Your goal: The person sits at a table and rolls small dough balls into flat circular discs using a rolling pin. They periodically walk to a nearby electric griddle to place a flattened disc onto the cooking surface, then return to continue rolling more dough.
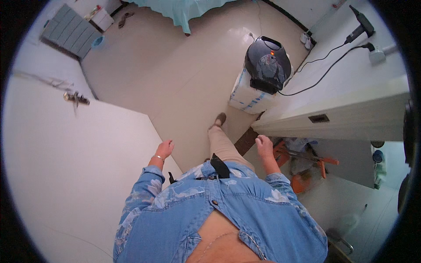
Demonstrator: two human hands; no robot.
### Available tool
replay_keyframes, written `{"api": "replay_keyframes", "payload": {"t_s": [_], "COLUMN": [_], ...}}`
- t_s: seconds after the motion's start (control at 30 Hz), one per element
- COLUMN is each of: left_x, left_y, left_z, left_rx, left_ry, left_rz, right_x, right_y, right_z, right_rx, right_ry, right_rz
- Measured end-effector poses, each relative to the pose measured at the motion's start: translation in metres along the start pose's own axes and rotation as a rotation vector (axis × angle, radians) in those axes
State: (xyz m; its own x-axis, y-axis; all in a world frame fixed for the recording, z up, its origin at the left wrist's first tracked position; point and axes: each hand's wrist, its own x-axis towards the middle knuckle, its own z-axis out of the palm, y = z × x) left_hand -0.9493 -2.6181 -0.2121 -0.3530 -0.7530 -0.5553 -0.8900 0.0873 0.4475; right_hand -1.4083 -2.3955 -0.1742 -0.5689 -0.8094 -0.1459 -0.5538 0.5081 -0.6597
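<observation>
My left hand (165, 148) hangs beside the edge of an open white door (108, 154), loosely curled, with no object visible in it. A bracelet circles that wrist. On the other side, my right hand (264, 146) is also curled and shows nothing in its grasp; it is near the pale door frame (342, 120). Ahead on the right, a dark rounded appliance (268, 65) with lit orange lights rests on a box (251, 98) with blue print. A black cord (315, 86) runs from it toward a wall socket (377, 56).
A black hair dryer (361, 26) hangs on the right wall. Orange-and-grey items (296, 164) stand beyond the door frame. A metal door handle (76, 98) projects at left. Farther off are grey drawers (70, 33), a blue basin (98, 42) and a teal cloth (184, 13).
</observation>
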Motion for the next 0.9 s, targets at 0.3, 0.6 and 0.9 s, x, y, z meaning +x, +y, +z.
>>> {"api": "replay_keyframes", "payload": {"t_s": [0.3, 0.6, 0.9], "left_x": [0.175, 0.247, 0.416], "left_y": [0.032, -0.052, -0.011], "left_z": [-0.123, -0.197, -0.277], "left_rx": [0.152, 0.234, 0.297], "left_ry": [-0.08, -0.279, -0.498], "left_rz": [0.043, -0.143, -0.023], "right_x": [0.277, 0.539, 0.634], "right_y": [-0.099, -0.159, -0.146], "right_z": [-0.022, -0.037, -0.017], "right_rx": [0.022, -0.336, -0.601], "right_ry": [0.417, 0.463, 0.108], "right_rz": [-0.077, 0.159, 0.573]}}
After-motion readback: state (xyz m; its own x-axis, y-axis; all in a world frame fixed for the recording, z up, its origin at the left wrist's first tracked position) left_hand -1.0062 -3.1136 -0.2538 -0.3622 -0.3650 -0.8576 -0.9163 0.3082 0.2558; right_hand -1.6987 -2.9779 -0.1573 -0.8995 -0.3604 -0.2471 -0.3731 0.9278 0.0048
